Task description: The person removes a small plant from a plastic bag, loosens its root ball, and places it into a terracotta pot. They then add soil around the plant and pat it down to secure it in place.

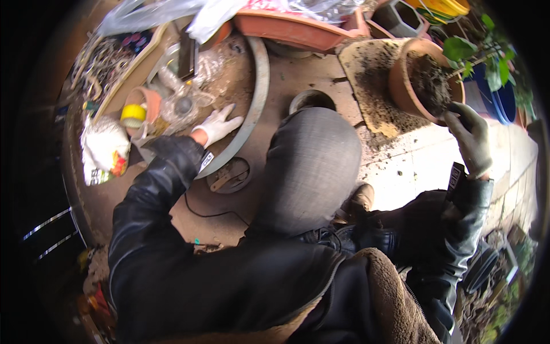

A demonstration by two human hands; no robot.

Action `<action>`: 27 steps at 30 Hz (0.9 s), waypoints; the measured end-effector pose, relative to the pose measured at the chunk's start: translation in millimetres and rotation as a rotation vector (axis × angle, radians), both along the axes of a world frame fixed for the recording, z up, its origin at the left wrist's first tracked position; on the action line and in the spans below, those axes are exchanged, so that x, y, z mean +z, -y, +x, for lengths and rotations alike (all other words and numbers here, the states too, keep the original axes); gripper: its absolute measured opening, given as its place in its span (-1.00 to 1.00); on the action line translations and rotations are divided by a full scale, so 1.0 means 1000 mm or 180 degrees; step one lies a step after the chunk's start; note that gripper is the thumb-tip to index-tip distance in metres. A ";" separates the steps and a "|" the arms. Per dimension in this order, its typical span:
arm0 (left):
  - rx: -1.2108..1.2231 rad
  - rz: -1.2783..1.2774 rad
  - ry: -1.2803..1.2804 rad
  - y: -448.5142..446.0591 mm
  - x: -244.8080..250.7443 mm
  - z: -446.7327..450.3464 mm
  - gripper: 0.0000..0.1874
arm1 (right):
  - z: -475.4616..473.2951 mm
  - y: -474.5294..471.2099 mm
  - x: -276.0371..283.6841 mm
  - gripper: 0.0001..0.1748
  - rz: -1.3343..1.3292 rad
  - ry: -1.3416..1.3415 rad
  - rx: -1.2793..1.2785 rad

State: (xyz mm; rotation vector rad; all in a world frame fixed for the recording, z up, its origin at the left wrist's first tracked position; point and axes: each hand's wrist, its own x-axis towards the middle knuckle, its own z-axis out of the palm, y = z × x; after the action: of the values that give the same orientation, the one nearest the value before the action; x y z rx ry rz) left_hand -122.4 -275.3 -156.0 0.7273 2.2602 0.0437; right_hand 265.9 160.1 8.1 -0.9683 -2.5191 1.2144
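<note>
My left hand [219, 124], in a pale work glove, is spread with its fingers apart over a large round tray [258, 77], near its rim, and holds nothing. My right hand [470, 133], gloved too, is at the lower rim of a terracotta-coloured pot [399, 81] at the upper right. Its fingertips touch the rim or the dark soil and roots [429, 81]; whether they grip anything cannot be made out. A leafy green plant [462, 51] leans out of this pot to the right. The pot stands on a soil-strewn board [369, 69].
Left of the tray are a roll of yellow tape [133, 115], a small clay pot [148, 103] and a white bag [105, 146]. A dish with a wooden-handled tool [223, 180] lies below. A rectangular planter [292, 30] stands ahead, a blue bucket [502, 96] at right.
</note>
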 end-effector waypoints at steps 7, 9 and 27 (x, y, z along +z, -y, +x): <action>0.0940 0.0321 0.1070 -0.018 -0.019 -0.002 -0.16 | -0.002 0.003 0.005 -0.66 -0.0166 0.0164 -0.0116; 0.1315 0.0299 0.1551 -0.019 -0.023 -0.008 -0.09 | -0.003 0.005 0.010 -0.68 -0.0313 0.0127 -0.0180; 0.0830 0.0546 0.1341 -0.006 -0.030 -0.014 -0.56 | -0.098 0.021 0.037 -0.50 0.0671 0.2655 0.1796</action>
State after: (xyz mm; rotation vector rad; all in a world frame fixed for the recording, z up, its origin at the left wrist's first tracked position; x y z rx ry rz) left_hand -136.2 -269.0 -186.0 0.4526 1.9424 0.4768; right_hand 168.4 138.8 45.0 -0.8486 -3.6719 0.6703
